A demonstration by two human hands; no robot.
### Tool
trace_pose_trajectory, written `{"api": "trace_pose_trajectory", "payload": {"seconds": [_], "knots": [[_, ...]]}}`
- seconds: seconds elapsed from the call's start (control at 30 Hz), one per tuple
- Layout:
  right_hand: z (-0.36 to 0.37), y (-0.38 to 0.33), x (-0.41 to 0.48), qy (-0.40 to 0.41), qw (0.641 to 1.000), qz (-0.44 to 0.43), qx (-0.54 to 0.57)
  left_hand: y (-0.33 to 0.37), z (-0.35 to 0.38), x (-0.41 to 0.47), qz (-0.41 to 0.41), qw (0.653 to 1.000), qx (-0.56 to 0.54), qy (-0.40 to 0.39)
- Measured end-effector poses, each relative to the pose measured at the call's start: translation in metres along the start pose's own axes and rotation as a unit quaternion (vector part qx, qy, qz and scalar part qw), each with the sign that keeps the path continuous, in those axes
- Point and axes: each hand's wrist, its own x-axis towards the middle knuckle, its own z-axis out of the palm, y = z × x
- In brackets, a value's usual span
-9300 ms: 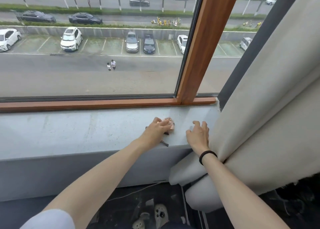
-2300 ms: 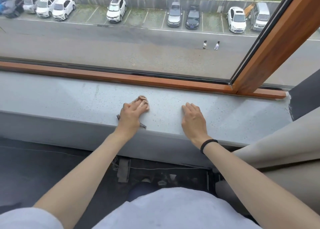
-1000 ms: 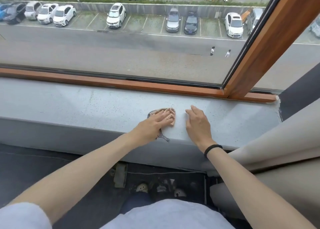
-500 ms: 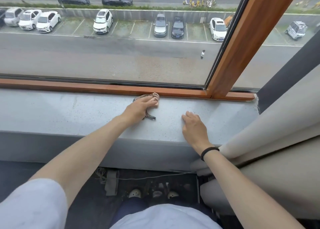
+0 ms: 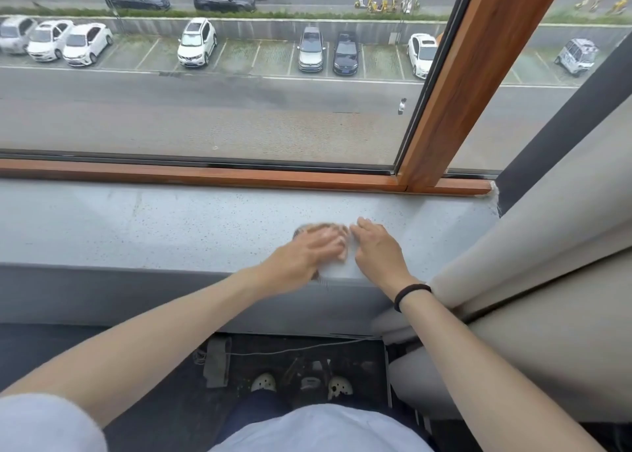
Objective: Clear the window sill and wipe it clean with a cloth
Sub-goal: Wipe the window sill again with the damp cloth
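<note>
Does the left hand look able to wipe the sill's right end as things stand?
Probably not directly: the right hand rests flat on the sill just beside the cloth, blocking that path.

wooden window frame (image 5: 478,75), beige curtain (image 5: 564,246), dark floor (image 5: 51,349)

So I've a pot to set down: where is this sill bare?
The long stretch of sill left of the left hand, between the wooden frame and the front edge. A smaller patch between the right hand and the curtain. Crowded where the left hand presses the cloth.
</note>
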Motion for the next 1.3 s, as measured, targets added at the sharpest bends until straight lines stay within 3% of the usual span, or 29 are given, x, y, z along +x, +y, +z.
{"api": "trace_pose_trajectory", "payload": {"seconds": [0.07,0.17,0.23,0.3,0.4,0.43,0.5,0.57,0.63,0.67,0.77,0.83,1.0,1.07,1.2,1.3], "knots": [[-0.003,0.000,-0.003,-0.010,1.000,0.004,0.019,-0.006,-0.008,-0.019,0.006,1.000,0.013,-0.010],[-0.001,0.001,-0.013,0.002,1.000,0.020,0.001,-0.044,-0.036,-0.002,-0.136,0.990,0.027,0.003],[0.000,0.004,-0.020,0.029,0.998,0.056,0.001,-0.044,-0.039,0.015,-0.197,0.978,0.007,0.064],[-0.001,0.007,-0.027,0.049,0.993,0.108,0.016,-0.015,-0.020,0.024,-0.161,0.985,-0.001,0.064],[-0.003,0.016,-0.034,0.065,0.987,0.146,0.025,0.023,0.005,0.008,0.022,0.999,0.024,-0.020],[-0.004,0.019,-0.036,0.067,0.986,0.153,0.026,0.013,0.001,0.008,0.034,0.998,0.042,-0.033],[-0.005,0.023,-0.040,0.069,0.982,0.174,0.036,-0.011,-0.011,0.024,-0.036,0.998,0.050,-0.026],[-0.004,0.025,-0.045,0.074,0.978,0.191,0.044,-0.025,-0.020,0.046,-0.171,0.985,0.032,0.008],[-0.004,0.024,-0.049,0.082,0.977,0.194,0.040,-0.007,-0.009,0.060,-0.208,0.977,0.033,0.036],[-0.004,0.024,-0.050,0.084,0.977,0.192,0.036,0.012,0.000,0.060,-0.173,0.984,0.042,0.025],[-0.007,0.025,-0.054,0.095,0.977,0.186,0.031,0.054,0.025,0.028,0.052,0.996,0.068,-0.038],[-0.008,0.029,-0.057,0.103,0.976,0.190,0.023,0.044,0.018,0.027,0.098,0.991,0.077,-0.038],[-0.008,0.029,-0.065,0.111,0.970,0.214,0.031,0.016,0.016,0.062,-0.144,0.985,0.082,0.041],[-0.006,0.026,-0.066,0.122,0.971,0.203,0.025,0.043,0.038,0.056,-0.137,0.985,0.098,0.043],[0.001,0.010,-0.057,0.139,0.974,0.175,0.029,0.072,0.053,0.005,-0.033,0.985,0.156,0.067],[0.007,-0.005,-0.050,0.138,0.981,0.135,0.023,0.027,0.032,-0.046,-0.097,0.968,0.207,0.107]]}}
